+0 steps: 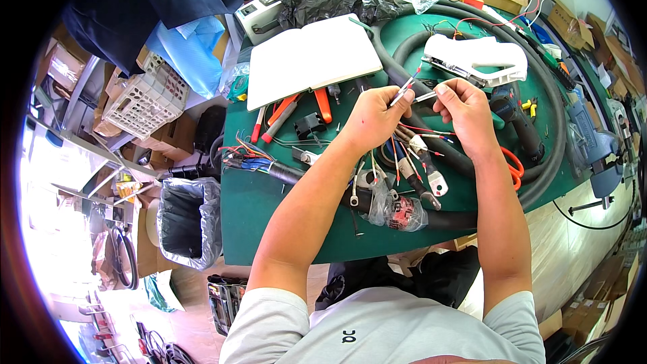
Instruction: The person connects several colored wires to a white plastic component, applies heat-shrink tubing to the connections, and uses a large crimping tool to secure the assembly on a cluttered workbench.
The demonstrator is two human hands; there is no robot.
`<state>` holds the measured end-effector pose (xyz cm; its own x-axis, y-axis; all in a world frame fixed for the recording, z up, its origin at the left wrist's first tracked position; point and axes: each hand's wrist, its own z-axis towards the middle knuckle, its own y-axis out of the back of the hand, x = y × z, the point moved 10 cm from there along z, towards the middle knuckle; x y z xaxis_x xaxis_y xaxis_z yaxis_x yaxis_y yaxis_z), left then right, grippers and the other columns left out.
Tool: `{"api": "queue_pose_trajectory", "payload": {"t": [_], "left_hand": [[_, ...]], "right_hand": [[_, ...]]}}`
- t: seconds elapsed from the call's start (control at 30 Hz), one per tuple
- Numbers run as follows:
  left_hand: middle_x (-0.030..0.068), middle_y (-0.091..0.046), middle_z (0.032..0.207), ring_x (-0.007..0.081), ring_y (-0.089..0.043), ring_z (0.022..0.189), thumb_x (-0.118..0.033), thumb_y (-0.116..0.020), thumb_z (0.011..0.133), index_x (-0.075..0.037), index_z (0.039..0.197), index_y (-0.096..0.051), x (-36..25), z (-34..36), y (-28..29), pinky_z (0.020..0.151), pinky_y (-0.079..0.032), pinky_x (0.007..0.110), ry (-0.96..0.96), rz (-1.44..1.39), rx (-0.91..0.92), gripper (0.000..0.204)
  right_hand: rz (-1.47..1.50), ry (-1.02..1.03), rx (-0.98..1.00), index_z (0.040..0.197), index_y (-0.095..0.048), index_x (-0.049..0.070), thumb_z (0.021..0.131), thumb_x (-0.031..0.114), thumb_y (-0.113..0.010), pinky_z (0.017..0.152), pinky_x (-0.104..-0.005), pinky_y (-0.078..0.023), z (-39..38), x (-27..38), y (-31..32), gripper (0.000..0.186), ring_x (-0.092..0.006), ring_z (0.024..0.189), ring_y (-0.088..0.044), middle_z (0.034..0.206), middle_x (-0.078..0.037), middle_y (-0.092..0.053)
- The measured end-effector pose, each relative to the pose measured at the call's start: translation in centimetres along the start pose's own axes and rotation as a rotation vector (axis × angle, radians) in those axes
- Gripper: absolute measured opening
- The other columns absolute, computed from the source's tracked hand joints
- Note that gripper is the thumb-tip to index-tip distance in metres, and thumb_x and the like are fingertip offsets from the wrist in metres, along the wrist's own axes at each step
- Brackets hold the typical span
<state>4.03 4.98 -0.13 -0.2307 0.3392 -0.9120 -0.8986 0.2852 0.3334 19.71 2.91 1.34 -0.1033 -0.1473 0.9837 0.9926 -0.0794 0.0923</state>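
My left hand pinches a thin wire with a red tip pointing up. In a pinch, my right hand holds a thin white piece, a wire or narrow sleeve; I cannot tell which. The two hands are close together above the green table. Beneath them fans out the stripped end of a thick black cable, with several thin wires and large metal cable lugs. Clear plastic wrap surrounds part of that end. Another cable end with a bundle of coloured wires lies to the left.
An open notebook lies behind my left hand. A white handheld device and cordless drill rest to the right inside coiled black cable. Orange-handled tools lie left. A lined bin stands beside the green table.
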Motion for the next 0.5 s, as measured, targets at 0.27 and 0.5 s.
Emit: {"api": "queue_pose_trajectory", "payload": {"t": [0.27,0.5], "left_hand": [[-0.0011,-0.049,0.059,0.0068,-0.043,0.059,-0.042,-0.05,0.097,-0.001,0.072,-0.06,-0.14,0.04,0.01,0.054,-0.037,0.026,-0.019,0.002,-0.005,0.049],[-0.0014,-0.048,0.059,0.0066,-0.042,0.058,-0.041,-0.05,0.098,-0.001,0.072,-0.06,-0.09,-0.04,-0.07,0.054,-0.036,0.026,0.007,-0.008,0.0,0.048]], "right_hand": [[-0.013,-0.003,-0.004,0.089,-0.063,0.001,0.092,0.019,-0.061,0.054,-0.0195,-0.04,0.01,0.0,0.0,0.019,-0.0043,0.06,-0.05,0.07,-0.001,-0.061],[-0.034,-0.004,-0.008,0.09,-0.063,0.001,0.092,0.019,-0.061,0.054,-0.0196,-0.04,0.06,-0.08,0.1,0.018,-0.0044,0.06,-0.05,0.07,-0.001,-0.061]]}}
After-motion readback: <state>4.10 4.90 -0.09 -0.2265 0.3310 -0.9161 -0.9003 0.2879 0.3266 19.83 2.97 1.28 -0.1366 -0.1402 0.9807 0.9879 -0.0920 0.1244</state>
